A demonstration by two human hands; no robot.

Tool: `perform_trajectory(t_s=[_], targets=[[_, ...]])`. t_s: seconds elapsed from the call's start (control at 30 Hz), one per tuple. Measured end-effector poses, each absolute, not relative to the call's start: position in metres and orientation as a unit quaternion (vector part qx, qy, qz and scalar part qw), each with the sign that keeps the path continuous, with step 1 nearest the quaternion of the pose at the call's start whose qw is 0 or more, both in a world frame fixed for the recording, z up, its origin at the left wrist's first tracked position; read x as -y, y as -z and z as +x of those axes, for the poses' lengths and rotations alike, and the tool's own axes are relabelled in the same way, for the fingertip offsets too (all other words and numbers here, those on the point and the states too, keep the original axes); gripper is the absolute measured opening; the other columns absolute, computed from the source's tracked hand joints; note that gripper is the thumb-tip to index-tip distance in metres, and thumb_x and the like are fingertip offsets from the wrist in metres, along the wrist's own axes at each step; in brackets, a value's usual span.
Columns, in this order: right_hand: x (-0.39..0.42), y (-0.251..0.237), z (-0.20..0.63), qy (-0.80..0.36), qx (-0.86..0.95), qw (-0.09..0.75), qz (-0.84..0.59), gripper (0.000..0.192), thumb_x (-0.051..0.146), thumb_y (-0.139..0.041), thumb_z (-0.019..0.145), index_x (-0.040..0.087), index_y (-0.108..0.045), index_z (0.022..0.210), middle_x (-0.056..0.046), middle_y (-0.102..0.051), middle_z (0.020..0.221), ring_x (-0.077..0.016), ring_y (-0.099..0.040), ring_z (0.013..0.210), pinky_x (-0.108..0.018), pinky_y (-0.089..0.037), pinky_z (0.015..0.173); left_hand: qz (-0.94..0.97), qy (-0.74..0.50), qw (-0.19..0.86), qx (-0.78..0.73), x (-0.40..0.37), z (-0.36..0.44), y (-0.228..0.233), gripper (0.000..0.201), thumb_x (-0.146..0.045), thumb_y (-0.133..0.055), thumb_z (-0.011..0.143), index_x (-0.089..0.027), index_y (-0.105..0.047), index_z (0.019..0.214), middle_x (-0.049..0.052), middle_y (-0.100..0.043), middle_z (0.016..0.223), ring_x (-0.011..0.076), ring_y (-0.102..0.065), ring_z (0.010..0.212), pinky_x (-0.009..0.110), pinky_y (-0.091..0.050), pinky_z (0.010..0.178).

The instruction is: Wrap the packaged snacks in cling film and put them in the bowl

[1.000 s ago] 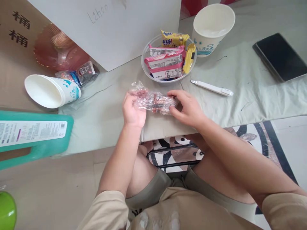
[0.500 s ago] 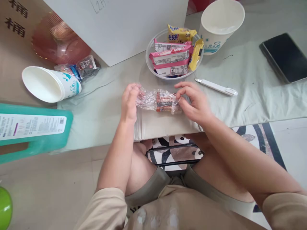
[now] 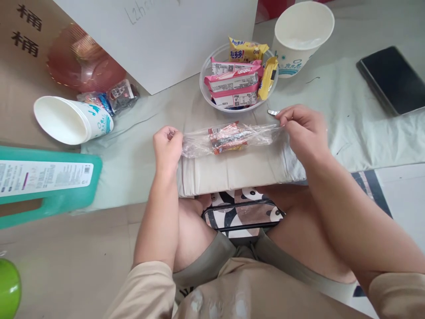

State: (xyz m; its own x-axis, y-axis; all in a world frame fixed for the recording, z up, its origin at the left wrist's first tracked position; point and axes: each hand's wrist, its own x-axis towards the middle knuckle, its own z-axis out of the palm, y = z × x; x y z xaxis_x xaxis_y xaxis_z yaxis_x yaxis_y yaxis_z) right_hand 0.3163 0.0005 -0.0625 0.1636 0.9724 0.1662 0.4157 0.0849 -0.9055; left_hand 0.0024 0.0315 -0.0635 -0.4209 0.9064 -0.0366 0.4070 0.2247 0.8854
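Both hands pull a clear plastic wrap out flat, with a small snack in its middle.

The left hand (image 3: pixel 168 148) and the right hand (image 3: pixel 303 128) each pinch one end of the plastic wrap (image 3: pixel 232 136), fingers (image 3: pixel 288 116) pressed together on the thin film. The wrap hangs tight, just in front of the snack bowl (image 3: pixel 204 91), over the cloth-covered surface (image 3: pixel 348 128). A red snack (image 3: pixel 227 137) sits inside it, about halfway along. To do this well, I think both pinches should stay firm and the pull even, so the film does not tear or slip. A white pen-like tool (image 3: pixel 272 112) peeks out behind the right hand. A paper cup (image 3: pixel 299 35) stands just right of the bowl, and a tipped cup (image 3: pixel 71 119) lies well to its left.
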Motion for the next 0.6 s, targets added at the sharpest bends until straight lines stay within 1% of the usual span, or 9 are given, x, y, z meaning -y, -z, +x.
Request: perform_trajectory(t_s=[0.07, 0.13, 0.2, 0.27, 0.33, 0.37, 0.43, 0.5, 0.6], targets=[[0.001, 0.059, 0.317, -0.237, 0.582, 0.441, -0.64, 0.012, 0.015, -0.051, 0.072, 0.024, -0.057, 0.067, -0.006, -0.072, 0.091, -0.0275, -0.07, 0.098, -0.049, -0.053, 0.096, 0.489, -0.449, 0.262, -0.7, -0.03, -0.001, 0.066, 0.011, -0.01, -0.06, 0.073, -0.021, -0.061, 0.075, -0.001, -0.058, 0.072, 0.0146, -0.057, 0.069, 0.024, -0.047, 0.065], [0.005, 0.054, 0.315, -0.174, 0.597, 0.449, -0.642, 0.016, 0.014, -0.05, 0.073, 0.024, -0.061, 0.073, -0.008, -0.073, 0.094, -0.0287, -0.07, 0.1, -0.05, -0.053, 0.095, 0.553, -0.476, 0.238, -0.641, -0.026, 0.0, 0.063, 0.019, -0.017, -0.068, 0.074, -0.024, -0.065, 0.091, 0.003, -0.065, 0.099, 0.0206, -0.063, 0.099, 0.031, -0.053, 0.089], [0.009, 0.05, 0.31, -0.141, 0.649, 0.448, -0.599, 0.02, 0.015, -0.051, 0.078, 0.025, -0.066, 0.086, -0.01, -0.074, 0.104, -0.0304, -0.069, 0.107, -0.051, -0.053, 0.098, 0.634, -0.453, 0.232, -0.583, -0.021, 0.003, 0.057, 0.029, -0.022, -0.077, 0.068, -0.026, -0.068, 0.096, 0.007, -0.064, 0.122, 0.0284, -0.057, 0.125, 0.04, -0.047, 0.11], [0.012, 0.048, 0.305, -0.141, 0.72, 0.407, -0.544, 0.024, 0.022, -0.057, 0.083, 0.024, -0.068, 0.105, -0.013, -0.075, 0.116, -0.0337, -0.067, 0.115, -0.054, -0.05, 0.102, 0.698, -0.383, 0.24, -0.556, -0.016, 0.008, 0.051, 0.029, -0.022, -0.084, 0.061, -0.026, -0.071, 0.087, 0.009, -0.063, 0.129, 0.035, -0.05, 0.136, 0.049, -0.037, 0.122], [0.013, 0.049, 0.301, -0.153, 0.758, 0.349, -0.53, 0.035, 0.029, -0.064, 0.083, 0.023, -0.067, 0.118, -0.013, -0.075, 0.118, -0.0375, -0.066, 0.117, -0.058, -0.048, 0.103, 0.727, -0.332, 0.243, -0.55, -0.013, 0.012, 0.048, 0.02, -0.019, -0.083, 0.061, -0.026, -0.071, 0.076, 0.008, -0.066, 0.125, 0.0369, -0.051, 0.136, 0.053, -0.033, 0.124], [0.013, 0.049, 0.299, -0.157, 0.761, 0.328, -0.537, 0.036, 0.031, -0.065, 0.083, 0.024, -0.067, 0.119, -0.013, -0.076, 0.113, -0.0385, -0.066, 0.116, -0.059, -0.047, 0.103, 0.732, -0.323, 0.243, -0.549, -0.011, 0.012, 0.047, 0.016, -0.018, -0.08, 0.063, -0.026, -0.071, 0.073, 0.008, -0.067, 0.121, 0.0361, -0.053, 0.134, 0.053, -0.034, 0.123], [0.014, 0.047, 0.298, -0.164, 0.757, 0.304, -0.555, 0.025, 0.029, -0.063, 0.085, 0.027, -0.069, 0.109, -0.01, -0.075, 0.103, -0.0379, -0.067, 0.11, -0.059, -0.047, 0.101, 0.733, -0.332, 0.241, -0.542, -0.008, 0.013, 0.046, 0.01, -0.016, -0.074, 0.067, -0.025, -0.069, 0.069, 0.007, -0.07, 0.113, 0.0329, -0.06, 0.126, 0.05, -0.041, 0.117], [0.017, 0.041, 0.296, -0.164, 0.761, 0.304, -0.549, 0.011, 0.025, -0.06, 0.086, 0.028, -0.068, 0.092, -0.009, -0.075, 0.101, -0.0362, -0.067, 0.107, -0.058, -0.047, 0.1, 0.74, -0.35, 0.232, -0.526, -0.002, 0.012, 0.042, 0.009, -0.016, -0.07, 0.069, -0.025, -0.068, 0.068, 0.006, -0.073, 0.104, 0.0286, -0.067, 0.11, 0.045, -0.05, 0.106], [0.029, 0.026, 0.295, -0.156, 0.786, 0.306, -0.514, 0.01, 0.023, -0.059, 0.086, 0.028, -0.064, 0.079, -0.008, -0.075, 0.107, -0.0353, -0.066, 0.113, -0.056, -0.046, 0.102, 0.765, -0.365, 0.223, -0.481, 0.011, 0.01, 0.031, 0.008, -0.015, -0.065, 0.069, -0.023, -0.066, 0.066, 0.004, -0.074, 0.086, 0.021, -0.068, 0.082, 0.036, -0.055, 0.082]])
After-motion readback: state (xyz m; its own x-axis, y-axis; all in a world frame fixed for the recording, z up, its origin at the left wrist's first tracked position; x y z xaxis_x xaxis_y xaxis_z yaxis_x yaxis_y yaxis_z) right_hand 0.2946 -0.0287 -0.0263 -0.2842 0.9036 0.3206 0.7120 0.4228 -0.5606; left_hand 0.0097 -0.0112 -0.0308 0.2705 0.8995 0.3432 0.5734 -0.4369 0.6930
